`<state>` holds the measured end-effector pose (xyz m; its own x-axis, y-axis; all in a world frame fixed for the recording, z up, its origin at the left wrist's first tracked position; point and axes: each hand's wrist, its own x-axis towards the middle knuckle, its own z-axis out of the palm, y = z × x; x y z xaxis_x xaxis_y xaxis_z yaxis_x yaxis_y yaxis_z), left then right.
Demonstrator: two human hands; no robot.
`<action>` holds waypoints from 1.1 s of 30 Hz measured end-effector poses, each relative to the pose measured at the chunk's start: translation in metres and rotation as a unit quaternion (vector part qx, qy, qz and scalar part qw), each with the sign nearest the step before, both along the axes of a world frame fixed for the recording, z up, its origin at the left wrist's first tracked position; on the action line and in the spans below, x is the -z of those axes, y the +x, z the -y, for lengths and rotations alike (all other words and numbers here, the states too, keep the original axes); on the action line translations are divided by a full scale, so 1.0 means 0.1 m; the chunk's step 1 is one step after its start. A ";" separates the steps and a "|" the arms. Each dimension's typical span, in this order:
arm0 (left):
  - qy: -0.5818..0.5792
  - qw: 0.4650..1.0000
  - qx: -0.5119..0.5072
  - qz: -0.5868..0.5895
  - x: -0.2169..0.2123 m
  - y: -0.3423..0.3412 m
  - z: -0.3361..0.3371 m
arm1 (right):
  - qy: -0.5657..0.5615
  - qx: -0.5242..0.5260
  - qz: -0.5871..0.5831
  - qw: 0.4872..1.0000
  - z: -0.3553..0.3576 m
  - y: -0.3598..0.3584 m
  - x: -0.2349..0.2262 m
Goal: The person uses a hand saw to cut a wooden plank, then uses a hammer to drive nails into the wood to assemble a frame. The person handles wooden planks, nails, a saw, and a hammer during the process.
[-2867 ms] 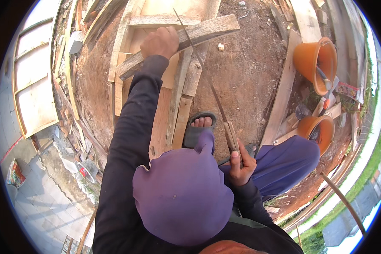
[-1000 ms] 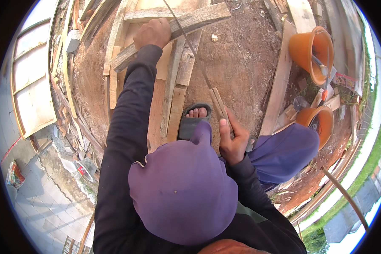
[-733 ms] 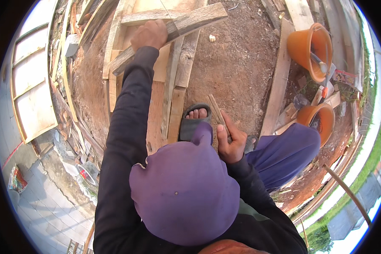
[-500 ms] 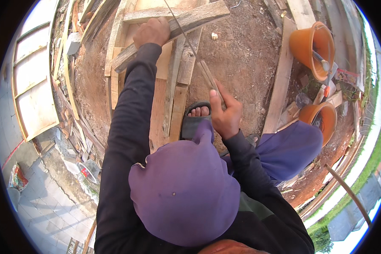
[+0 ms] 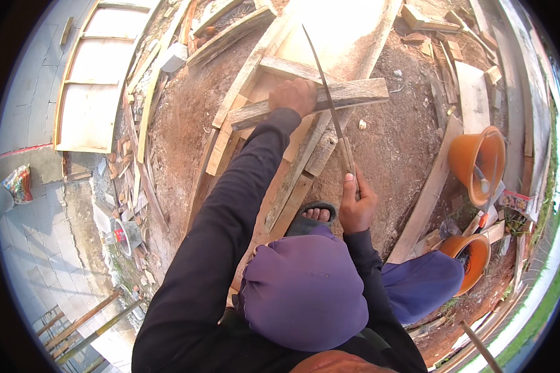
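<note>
My left hand (image 5: pixel 292 97) is closed over a rough wooden batten (image 5: pixel 361 94), pressing it across the boards beneath. My right hand (image 5: pixel 358 202) grips the wooden handle of a handsaw (image 5: pixel 335 122), whose long, thin blade appears nearly edge-on. That blade crosses the batten just right of my left hand and points away from me; its teeth cannot be made out. Under the batten lie a wooden frame (image 5: pixel 245 84) with a pale panel and several planks (image 5: pixel 287 198). My sandalled foot (image 5: pixel 317 214) rests by the plank ends, close to my right hand.
At right stand two orange buckets (image 5: pixel 460 155), the upper one with a tool inside, beside a long board (image 5: pixel 426 193). Scrap wood (image 5: pixel 230 34) lies at upper left, near a panelled wooden frame (image 5: pixel 93 81). Reddish soil (image 5: pixel 392 143) lies around the boards.
The view has shifted, so the scene sits further right and lower. Relative to the batten, the handsaw has slid slightly forward, its handle closer to the wood. Both grips are unchanged.
</note>
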<state>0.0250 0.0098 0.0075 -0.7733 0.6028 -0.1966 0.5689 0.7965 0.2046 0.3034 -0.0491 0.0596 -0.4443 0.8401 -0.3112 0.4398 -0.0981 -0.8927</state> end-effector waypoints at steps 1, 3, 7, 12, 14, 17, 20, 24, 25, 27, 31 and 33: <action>0.008 1.000 0.013 0.010 -0.04 0.05 0.03 | -0.004 -0.003 0.014 1.000 -0.05 -0.09 0.02; 0.021 0.999 0.027 0.028 -0.08 0.20 0.09 | 0.001 0.021 -0.046 0.999 0.18 0.11 0.01; 0.042 0.998 0.039 0.037 -0.10 0.32 0.11 | 0.042 0.039 -0.077 0.995 0.53 0.42 -0.03; 0.045 0.998 0.048 0.021 -0.02 0.29 0.08 | -0.050 0.054 -0.075 0.994 0.46 0.20 -0.18; 0.039 0.998 0.048 0.033 -0.06 0.31 0.08 | -0.048 0.058 -0.088 0.993 0.44 0.20 -0.18; 0.049 0.997 0.046 0.029 -0.03 0.27 0.04 | -0.016 0.067 -0.081 0.994 0.33 0.16 -0.15; 0.055 0.998 0.015 0.006 0.13 0.20 0.02 | 0.014 0.070 -0.079 0.994 0.26 0.10 -0.08; 0.055 0.998 0.034 0.025 0.09 0.23 -0.03 | 0.060 0.068 -0.070 0.993 0.20 0.15 0.03; 0.055 0.998 0.037 0.021 0.04 0.25 -0.03 | 0.043 0.077 -0.068 0.994 0.20 0.15 0.02; 0.053 0.997 0.049 0.008 -0.02 0.26 -0.02 | 0.004 0.092 -0.058 0.994 0.22 0.17 0.01; 0.039 0.997 0.058 -0.027 0.06 0.06 0.08 | 0.006 0.083 -0.089 0.993 0.25 0.08 0.04; 0.033 0.998 0.046 -0.030 0.10 -0.01 0.13 | -0.042 0.071 -0.096 0.992 0.25 -0.02 -0.08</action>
<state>0.0239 -0.0035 -0.0025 -0.7236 0.6816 -0.1085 0.6515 0.7264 0.2186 0.3017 -0.0743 0.0674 -0.3818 0.8726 -0.3045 0.2390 -0.2250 -0.9446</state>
